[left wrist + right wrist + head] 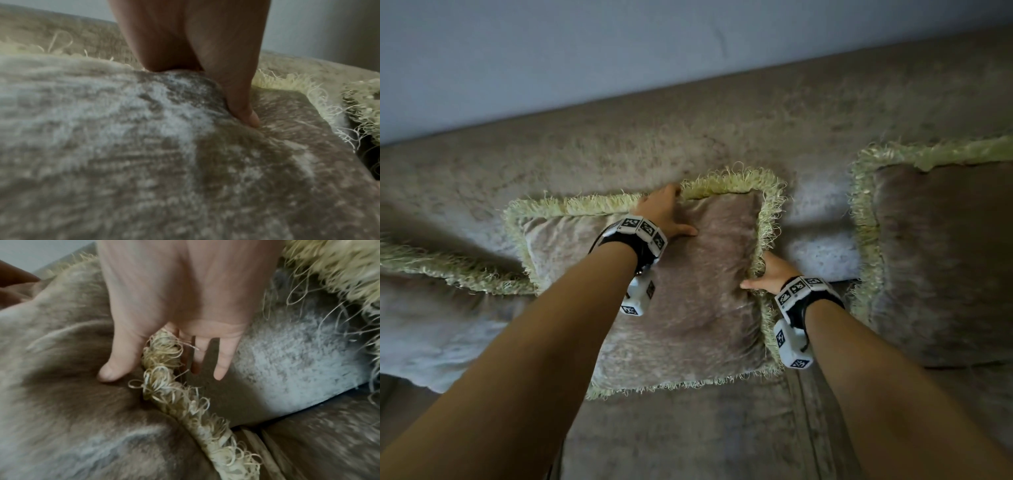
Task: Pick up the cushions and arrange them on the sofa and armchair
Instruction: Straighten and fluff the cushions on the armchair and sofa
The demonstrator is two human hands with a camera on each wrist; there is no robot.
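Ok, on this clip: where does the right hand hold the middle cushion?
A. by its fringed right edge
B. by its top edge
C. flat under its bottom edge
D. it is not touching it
A: the right hand pinches the middle cushion at its fringed right edge, thumb on the front face and fingers behind the fringe; the left hand has the top edge.

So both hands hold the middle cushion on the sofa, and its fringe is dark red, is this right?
Not quite: the fringe is pale yellow-green, as the head view shows. The rest stands: the left hand and right hand hold the middle cushion on the sofa.
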